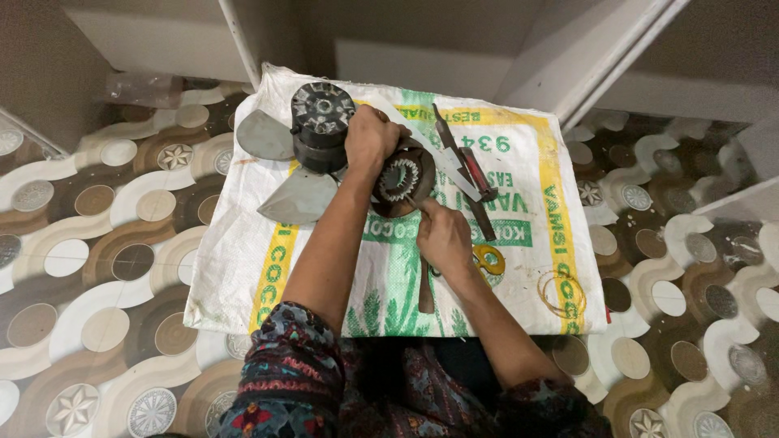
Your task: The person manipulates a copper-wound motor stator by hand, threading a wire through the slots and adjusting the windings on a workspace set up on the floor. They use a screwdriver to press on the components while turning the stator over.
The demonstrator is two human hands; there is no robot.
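Under you spreads the patterned tile floor (pixel 97 268), brown and cream in wavy bands. On it lies a white woven sack (pixel 527 268) with green and yellow printing, spread flat as your work mat. At its upper left sits a fan assembly: grey metal fan blades (pixel 296 199) fanning out around a dark round motor housing (pixel 322 122), which stands upright.

Just right of that housing is the round stator (pixel 403 177), with a ring of metal teeth showing at its middle. Your left hand (pixel 371 139) rests over its upper left edge, fingers curled down and gripping it. Your right hand (pixel 443 237) is just below the stator, fingers closed narrow around a thin tool whose tip touches the stator's lower rim.

Right of the stator lies a knife (pixel 451 158) beside a red-handled tool (pixel 477 174). Near your right wrist sit yellow-handled scissors (pixel 490 259).
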